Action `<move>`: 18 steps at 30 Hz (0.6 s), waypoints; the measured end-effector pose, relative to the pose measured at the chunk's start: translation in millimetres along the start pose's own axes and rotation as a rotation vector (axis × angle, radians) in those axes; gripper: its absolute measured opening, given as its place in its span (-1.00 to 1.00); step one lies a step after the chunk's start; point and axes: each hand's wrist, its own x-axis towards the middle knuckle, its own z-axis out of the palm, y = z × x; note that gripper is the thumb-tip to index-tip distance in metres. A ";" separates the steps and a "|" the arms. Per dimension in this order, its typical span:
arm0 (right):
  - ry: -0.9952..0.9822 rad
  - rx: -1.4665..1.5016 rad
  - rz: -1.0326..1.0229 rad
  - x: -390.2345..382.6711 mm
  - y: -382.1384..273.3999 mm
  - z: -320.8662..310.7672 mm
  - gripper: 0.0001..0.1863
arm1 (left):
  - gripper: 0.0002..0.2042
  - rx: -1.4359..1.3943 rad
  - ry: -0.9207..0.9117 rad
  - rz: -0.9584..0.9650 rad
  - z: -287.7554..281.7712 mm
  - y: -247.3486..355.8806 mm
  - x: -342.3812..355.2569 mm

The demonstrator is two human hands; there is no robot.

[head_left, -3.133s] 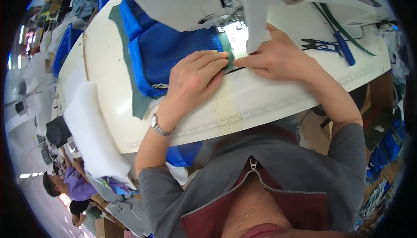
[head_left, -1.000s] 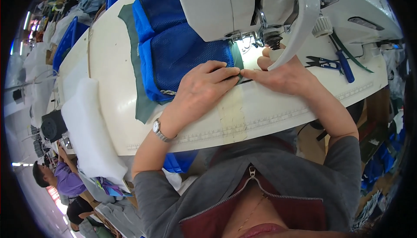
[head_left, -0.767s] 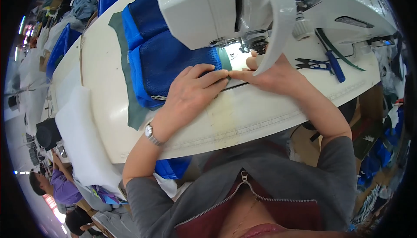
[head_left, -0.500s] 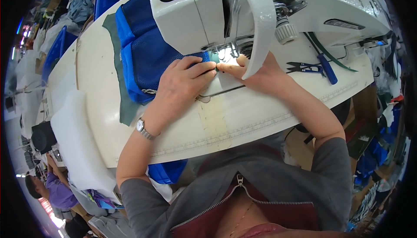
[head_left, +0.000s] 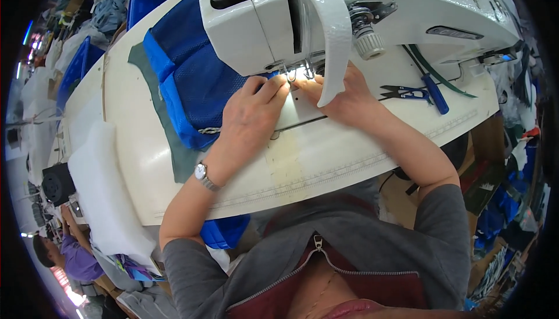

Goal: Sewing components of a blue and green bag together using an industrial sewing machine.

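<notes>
Under the head of a white sewing machine (head_left: pixel 247 36), both my hands meet at the lit presser foot (head_left: pixel 300 73). My left hand (head_left: pixel 251 112) is closed, its fingertips pressed together on the edge of a blue mesh fabric piece (head_left: pixel 201 89) just left of the foot. Beneath that piece lies dark green cloth (head_left: pixel 167 124), its border showing along the left. My right hand (head_left: pixel 349 100) reaches in from the other side with fingers bunched near the foot. The machine's curved white arm partly covers it, and what its fingertips hold is hidden.
Right of my hands lie thread snips (head_left: pixel 403 93), a blue-handled tool (head_left: pixel 435 93) and a green strip (head_left: pixel 445 77). A white padded roll (head_left: pixel 105 191) rests at the table's left edge. Blue bins stand beyond. Another person (head_left: pixel 78 255) works far left.
My left hand has shifted rightward, and the blue piece and green cloth have turned slightly with it. Both hands' fingertips are closer to the presser foot. The view has shifted a little.
</notes>
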 end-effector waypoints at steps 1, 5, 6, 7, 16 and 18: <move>-0.028 -0.010 0.009 1.1 -1.3 -0.8 -0.84 | -0.71 0.003 0.001 -0.002 2.0 1.7 -0.6; -0.007 0.063 0.000 -2.4 3.3 -1.7 -0.83 | -0.70 0.044 0.043 -0.073 3.4 11.3 -0.7; -0.010 0.061 0.021 -3.3 2.9 0.0 -0.82 | -0.69 0.040 0.035 -0.071 0.3 10.7 -3.0; -0.013 0.060 0.041 -2.4 1.4 0.1 -0.81 | -0.69 0.056 0.031 -0.078 -5.0 12.4 -5.0; -0.090 0.010 0.031 -11.9 4.0 -4.1 -0.68 | -0.65 0.152 -0.008 -0.328 -17.4 -11.4 -16.9; -0.107 -0.035 0.023 -13.1 4.9 -3.8 -0.69 | -0.59 0.105 -0.080 -0.313 -23.9 -10.0 -28.5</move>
